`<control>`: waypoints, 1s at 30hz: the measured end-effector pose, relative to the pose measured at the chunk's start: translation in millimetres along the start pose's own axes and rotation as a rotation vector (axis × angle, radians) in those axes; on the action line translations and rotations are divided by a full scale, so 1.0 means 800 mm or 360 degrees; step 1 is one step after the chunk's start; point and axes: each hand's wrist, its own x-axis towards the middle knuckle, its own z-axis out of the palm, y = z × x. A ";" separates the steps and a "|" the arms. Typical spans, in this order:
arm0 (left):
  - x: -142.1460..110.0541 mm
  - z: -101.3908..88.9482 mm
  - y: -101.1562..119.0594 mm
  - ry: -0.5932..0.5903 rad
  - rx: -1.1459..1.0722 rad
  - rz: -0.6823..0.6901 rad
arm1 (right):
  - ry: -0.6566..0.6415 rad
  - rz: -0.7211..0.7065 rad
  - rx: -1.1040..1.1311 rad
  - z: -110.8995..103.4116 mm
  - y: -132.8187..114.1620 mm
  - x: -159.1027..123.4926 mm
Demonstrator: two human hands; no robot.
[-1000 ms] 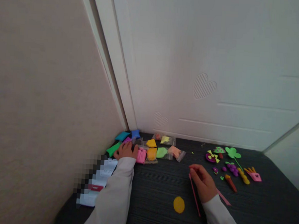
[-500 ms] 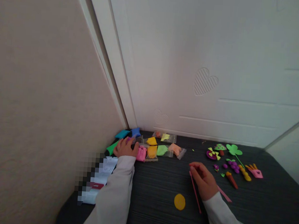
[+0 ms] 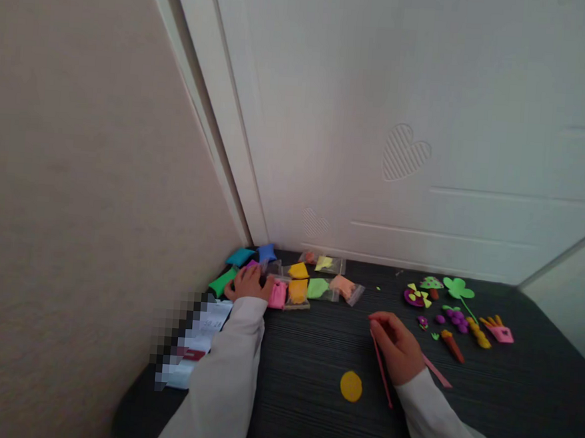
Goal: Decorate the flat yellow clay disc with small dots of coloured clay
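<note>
My left hand point(image 3: 248, 284) rests fingers down on a cluster of small clay packets at the far left of the dark table, over a purple packet point(image 3: 250, 267) and beside a pink one point(image 3: 277, 294). Whether it grips anything is unclear. Yellow point(image 3: 297, 290), light green point(image 3: 318, 288) and peach point(image 3: 342, 286) packets lie to its right. My right hand point(image 3: 396, 346) is closed on a thin pink stick point(image 3: 380, 375) that slants toward me. A flat yellow clay disc point(image 3: 351, 386) lies on the table just left of the stick.
Finished clay figures sit at the right: a green clover point(image 3: 458, 288), purple grapes point(image 3: 456, 318), a mushroom point(image 3: 431, 284), a pink basket point(image 3: 500, 330). A printed sheet point(image 3: 198, 342) lies at the left table edge. A white panel point(image 3: 402, 153) with heart shapes backs the table.
My left hand has shifted slightly over the packets near the purple one. My right hand with the stick has barely moved. The view has tilted a little.
</note>
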 end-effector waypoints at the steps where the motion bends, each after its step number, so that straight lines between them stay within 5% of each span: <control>1: 0.000 0.000 0.000 0.0003 -0.0002 -0.0007 | -0.0007 0.0005 -0.0007 0.000 -0.001 0.000; 17: -0.002 -0.032 0.000 0.0321 -0.0272 -0.0059 | -0.0019 -0.0007 -0.0014 -0.001 -0.004 -0.001; 21: -0.003 -0.055 0.008 0.0441 -0.0955 -0.0130 | 0.0009 -0.0021 -0.0033 -0.001 -0.005 0.000; 24: -0.014 -0.057 0.032 0.0101 -0.1981 -0.0452 | 0.0048 -0.0025 -0.0033 -0.001 -0.006 0.001; 30: -0.084 -0.032 0.106 -0.0724 -0.2395 -0.0481 | -0.0087 -0.0102 -0.0133 -0.001 -0.019 -0.007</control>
